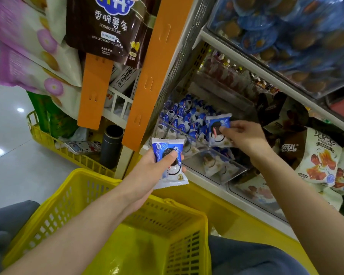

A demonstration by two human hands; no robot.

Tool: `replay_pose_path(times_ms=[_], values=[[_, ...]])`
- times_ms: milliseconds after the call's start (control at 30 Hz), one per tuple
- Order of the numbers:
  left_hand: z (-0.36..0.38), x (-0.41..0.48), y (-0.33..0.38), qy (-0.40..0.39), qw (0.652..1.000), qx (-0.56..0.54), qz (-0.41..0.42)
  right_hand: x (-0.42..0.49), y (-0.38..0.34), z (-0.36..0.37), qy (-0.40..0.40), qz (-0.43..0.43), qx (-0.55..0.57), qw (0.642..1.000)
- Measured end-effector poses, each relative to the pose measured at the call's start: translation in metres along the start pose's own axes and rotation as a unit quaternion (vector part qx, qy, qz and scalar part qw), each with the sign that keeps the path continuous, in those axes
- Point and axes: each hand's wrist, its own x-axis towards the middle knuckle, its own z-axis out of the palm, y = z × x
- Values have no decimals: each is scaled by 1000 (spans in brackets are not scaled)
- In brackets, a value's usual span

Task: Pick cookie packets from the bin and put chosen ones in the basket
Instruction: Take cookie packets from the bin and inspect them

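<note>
Bin (213,161): clear plastic, on a low shelf, heaped with small blue-and-white cookie packets. Right hand (244,135) reaches over the bin's right side, thumb and fingertips pinching one packet by its edge. This right packet (216,128) hangs just above the heap, tilted, cookie picture facing the camera. Left hand (157,167) is in front of the bin's left corner, fingers curled round a second packet, thumb pressed across its face. This left packet (176,178) is outside the bin, near its front wall; contact with the wall cannot be told. Yellow basket (83,175) sits below and in front of the bin, under the left forearm, mesh floor in view. Orange strip (147,76) stands just left of the bin, dark cylinder (111,145) further left, second yellow basket (48,139) beyond that. Brown potato sticks bag (111,28) hangs above-left of the bin. Snack bags (316,155) lie right of the bin, blue tubs (286,26) on the shelf above it.
</note>
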Motion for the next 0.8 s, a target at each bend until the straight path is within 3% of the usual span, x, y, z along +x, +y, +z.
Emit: replay_pose_path(times_ms=[100,167,467,800], values=[[-1,0,0,-2,1000,4,-5,7,0,5,-113,27,-79,990],[-1,1,-1,0,1000,6,-12,9,1,8,-142,14,-133,981],[3,5,-9,3,999,16,-28,18,-3,5,-138,17,-190,972],[8,11,-17,16,999,34,-39,21,4,28,-202,10,-208,957]])
